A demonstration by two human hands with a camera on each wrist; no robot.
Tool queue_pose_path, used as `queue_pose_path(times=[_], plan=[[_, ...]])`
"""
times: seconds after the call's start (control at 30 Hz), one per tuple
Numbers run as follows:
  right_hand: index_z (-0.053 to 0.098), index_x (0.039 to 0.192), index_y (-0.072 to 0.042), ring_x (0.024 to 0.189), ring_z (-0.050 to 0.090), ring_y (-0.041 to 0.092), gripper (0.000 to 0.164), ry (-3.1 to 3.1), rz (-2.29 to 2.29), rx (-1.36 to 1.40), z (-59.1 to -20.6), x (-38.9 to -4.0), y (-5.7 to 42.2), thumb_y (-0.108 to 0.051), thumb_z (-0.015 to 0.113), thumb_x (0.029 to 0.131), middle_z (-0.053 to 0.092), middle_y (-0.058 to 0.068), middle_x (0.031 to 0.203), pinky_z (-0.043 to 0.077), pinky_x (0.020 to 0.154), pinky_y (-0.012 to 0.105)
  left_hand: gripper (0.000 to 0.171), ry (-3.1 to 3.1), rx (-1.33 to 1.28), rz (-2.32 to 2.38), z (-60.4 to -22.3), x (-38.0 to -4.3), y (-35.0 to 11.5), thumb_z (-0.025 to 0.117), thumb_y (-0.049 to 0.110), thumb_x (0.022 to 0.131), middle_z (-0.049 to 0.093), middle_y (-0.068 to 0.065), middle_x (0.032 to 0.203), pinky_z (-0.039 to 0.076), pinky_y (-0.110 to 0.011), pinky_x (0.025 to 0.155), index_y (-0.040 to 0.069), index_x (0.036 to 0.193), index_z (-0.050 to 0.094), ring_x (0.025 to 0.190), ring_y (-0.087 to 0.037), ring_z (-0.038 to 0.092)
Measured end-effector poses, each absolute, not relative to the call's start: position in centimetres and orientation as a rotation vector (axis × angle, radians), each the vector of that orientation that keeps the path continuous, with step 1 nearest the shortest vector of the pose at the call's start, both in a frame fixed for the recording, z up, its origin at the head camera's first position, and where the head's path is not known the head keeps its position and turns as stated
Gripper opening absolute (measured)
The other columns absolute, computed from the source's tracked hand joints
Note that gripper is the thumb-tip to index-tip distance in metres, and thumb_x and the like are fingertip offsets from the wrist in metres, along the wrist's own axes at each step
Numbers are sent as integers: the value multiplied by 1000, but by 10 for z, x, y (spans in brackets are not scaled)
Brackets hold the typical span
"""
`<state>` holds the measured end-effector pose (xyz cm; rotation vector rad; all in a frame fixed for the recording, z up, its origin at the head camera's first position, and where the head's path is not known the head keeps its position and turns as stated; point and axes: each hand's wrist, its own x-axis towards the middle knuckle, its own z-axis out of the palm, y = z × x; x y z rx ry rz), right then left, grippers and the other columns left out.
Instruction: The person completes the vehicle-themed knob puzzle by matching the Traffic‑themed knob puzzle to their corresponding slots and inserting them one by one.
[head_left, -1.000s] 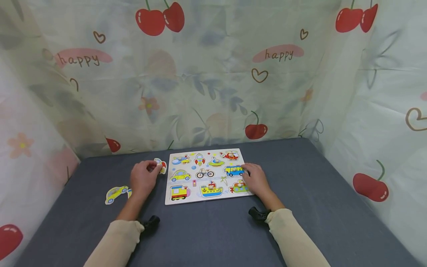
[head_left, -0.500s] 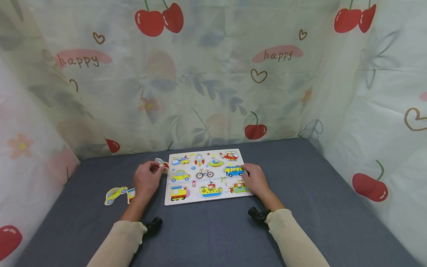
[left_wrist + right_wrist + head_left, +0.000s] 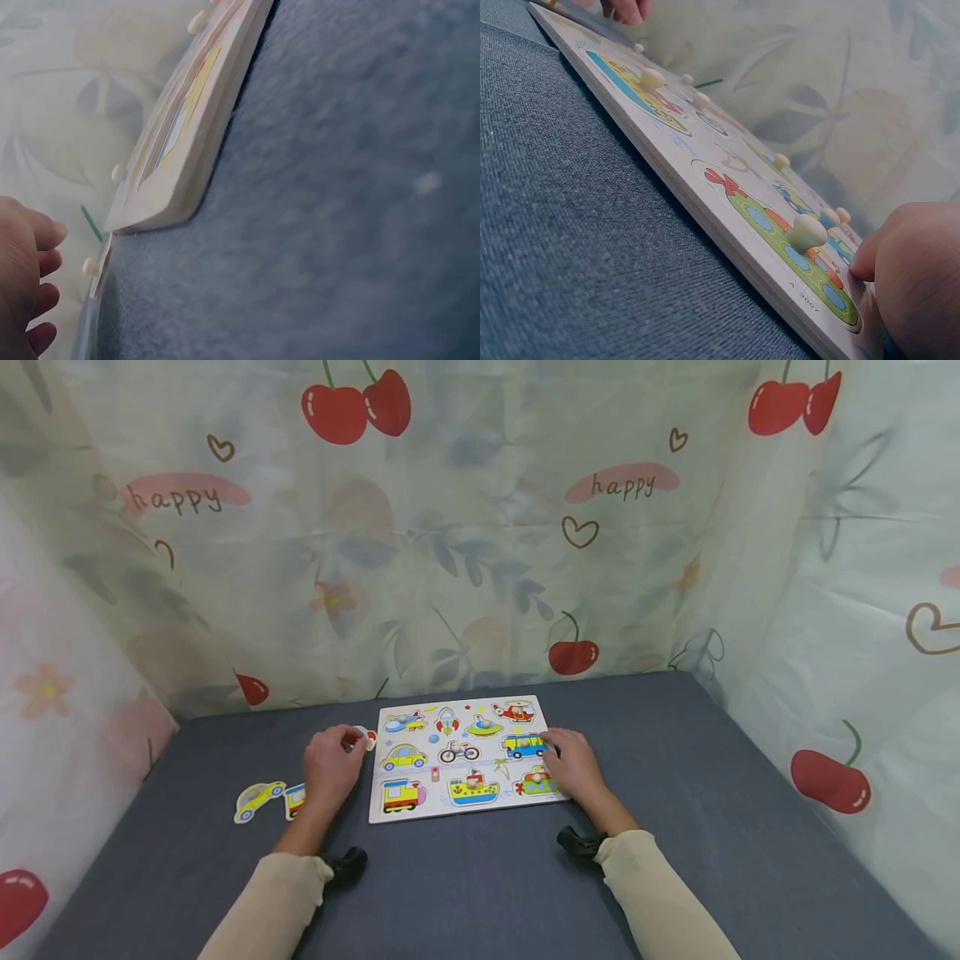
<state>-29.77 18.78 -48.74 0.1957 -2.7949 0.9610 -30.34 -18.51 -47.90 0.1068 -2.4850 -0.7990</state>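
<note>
1. The loose car [image 3: 257, 802] and train [image 3: 296, 802] lie on the table [image 3: 480, 893], left of the left hand [image 3: 330, 768]; a wrist carried high should avoid dragging them.
2. The left hand's fingers are loosely bent and seem to grasp nothing; the left wrist view shows a gap between them and a knob [image 3: 88, 266] (contact is hard to judge from above).
3. The piece [image 3: 369, 737] lies at these fingertips, just left of the board [image 3: 437, 802] and well apart from the other hand; to handle it well, pinch the knob between thumb and forefinger, lift straight up and keep it level, clear of the board's edge.
4. The board lies flat between both hands; a steady base helps here.
5. The right hand [image 3: 576, 766] rests on the board's right edge beside the bus [image 3: 525, 746]; I cannot tell whether its fingers curl beneath; light, even pressure should prevent sliding.
</note>
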Motion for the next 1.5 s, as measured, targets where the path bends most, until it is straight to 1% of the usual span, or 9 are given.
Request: queue_pose_path(times=[0.27, 0.4, 0.6, 0.73, 0.9, 1.13, 1.33, 1.5], plan=[[61, 129, -2, 131, 40, 34, 37, -2793, 963, 202, -488, -297, 188, -12, 57, 94, 55, 16, 136, 29, 107, 51, 20, -2629, 157, -757, -474, -315, -193, 69, 18, 90, 64, -12, 90, 38, -48, 83, 4, 103, 71, 86, -30, 54], [61, 130, -2, 132, 40, 34, 37, -2802, 958, 212, -490, -297, 188, -12, 57, 94, 54, 16, 136, 29, 107, 50, 23, -2717, 158, -724, -472, -322, -198, 67, 19, 90, 65, -12, 90, 39, -48, 83, 3, 106, 70, 85, -30, 56], [61, 130, -3, 131, 40, 33, 37, -2795, 962, 213, -491, -298, 185, -12, 57, 94, 54, 16, 136, 29, 107, 50, 29, -2840, 203, -674, -469, -331, -202, 65, 24, 92, 66, -14, 100, 38, -50, 88, 3, 111, 69, 93, -32, 57], [61, 129, -3, 131, 40, 33, 37, -2785, 952, 209, -491, -299, 185, -12, 56, 94, 55, 16, 136, 29, 107, 50, 24, -2883, 215, -638, -464, -337, -202, 64, 23, 92, 66, -14, 102, 35, -51, 90, 4, 106, 70, 96, -34, 57], [61, 130, -2, 132, 40, 34, 37, -2795, 950, 209, -490, -299, 186, -12, 56, 94, 55, 16, 136, 29, 107, 50, 19, -2932, 219, -630, -458, -341, -201, 64, 19, 91, 68, -12, 99, 32, -52, 90, 5, 102, 71, 92, -32, 57], [61, 129, -2, 131, 41, 34, 37, -2780, 947, 213, -490, -300, 186, -12, 57, 93, 55, 17, 135, 29, 107, 50, 18, -2927, 177, -610, -454, -338, -204, 66, 19, 89, 68, -12, 92, 31, -52, 88, 4, 98, 71, 87, -32, 56], [61, 129, -2, 132, 40, 34, 37, -2784, 958, 191, -489, -300, 187, -12, 57, 94, 55, 16, 135, 29, 108, 50, 20, -2899, 143, -589, -447, -337, -204, 67, 22, 89, 67, -12, 91, 32, -52, 87, 4, 99, 71, 89, -32, 54], [61, 129, -3, 132, 40, 33, 37, -2789, 952, 183, -490, -299, 188, -13, 57, 94, 55, 16, 136, 29, 107, 50, 19, -2826, 101, -588, -443, -337, -198, 65, 22, 90, 66, -10, 88, 33, -49, 86, 6, 97, 71, 90, -31, 52]])
